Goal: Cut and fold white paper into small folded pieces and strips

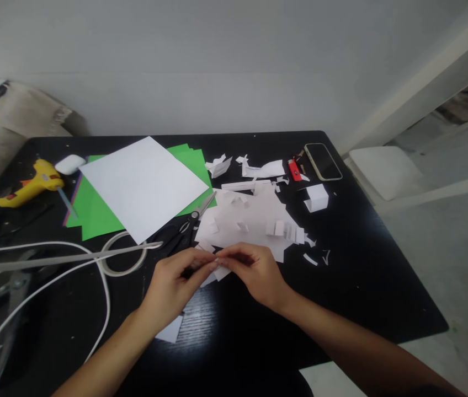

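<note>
Your two bare forearms come in from the bottom edge and meet over the black table (362, 286). Your left hand (171, 286) and right hand (259, 275) are both closed in a pinch. The fingertips (207, 259) of each press against thumb on one small white paper piece (218, 271), held just above the tabletop between the two hands.

Just beyond your fingers lies one flat white cut-out sheet (250, 220) with several small folded tabs standing up from it. To the left of your fingers, close by, one pair of black-handled scissors (184, 229) lies with its blades shut. Past it, one large smooth white square sheet (143, 184) rests on green sheets (97, 215), stacked so that their number cannot be told. Farther left of your fingers are one yellow glue gun (31, 184) and one rounded white case (69, 164). One thick white cable (105, 286) loops beside your left hand.

Well beyond your fingers to the right are one small folded white box (317, 197), one red lighter (294, 170) and one phone (323, 161), face up. Thin white scraps are scattered near them. One more white scrap (171, 331) lies under your left wrist.
</note>
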A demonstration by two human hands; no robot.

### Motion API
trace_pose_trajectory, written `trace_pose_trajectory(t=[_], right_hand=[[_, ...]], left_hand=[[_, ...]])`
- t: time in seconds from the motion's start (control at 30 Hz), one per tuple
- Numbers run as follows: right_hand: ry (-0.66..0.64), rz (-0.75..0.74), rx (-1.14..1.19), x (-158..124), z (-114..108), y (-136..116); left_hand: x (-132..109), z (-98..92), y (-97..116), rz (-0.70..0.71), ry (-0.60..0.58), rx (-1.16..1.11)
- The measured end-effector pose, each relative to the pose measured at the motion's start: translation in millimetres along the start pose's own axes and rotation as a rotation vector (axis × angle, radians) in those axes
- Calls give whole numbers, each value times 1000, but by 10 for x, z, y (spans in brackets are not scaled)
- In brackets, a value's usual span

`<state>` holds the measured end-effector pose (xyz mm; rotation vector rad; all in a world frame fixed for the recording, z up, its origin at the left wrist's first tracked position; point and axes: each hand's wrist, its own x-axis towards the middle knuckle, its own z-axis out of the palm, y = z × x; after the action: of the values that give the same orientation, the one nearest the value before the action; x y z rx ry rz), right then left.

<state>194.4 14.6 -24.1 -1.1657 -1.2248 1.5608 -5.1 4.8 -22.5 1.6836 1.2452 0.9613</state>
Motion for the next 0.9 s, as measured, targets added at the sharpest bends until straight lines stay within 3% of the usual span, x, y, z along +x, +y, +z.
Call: trace_pose_trajectory(t=[0.3, 0.73, 0.9], right_hand=[[4, 39, 3, 7, -8, 34], [-15, 98, -47, 26, 9, -44], [-4, 39, -100, -7, 16, -57]], left_hand=[[-17, -43, -2, 144, -4, 127], [1, -19, 14, -104, 24, 26], [8, -7, 44, -159, -3, -40]])
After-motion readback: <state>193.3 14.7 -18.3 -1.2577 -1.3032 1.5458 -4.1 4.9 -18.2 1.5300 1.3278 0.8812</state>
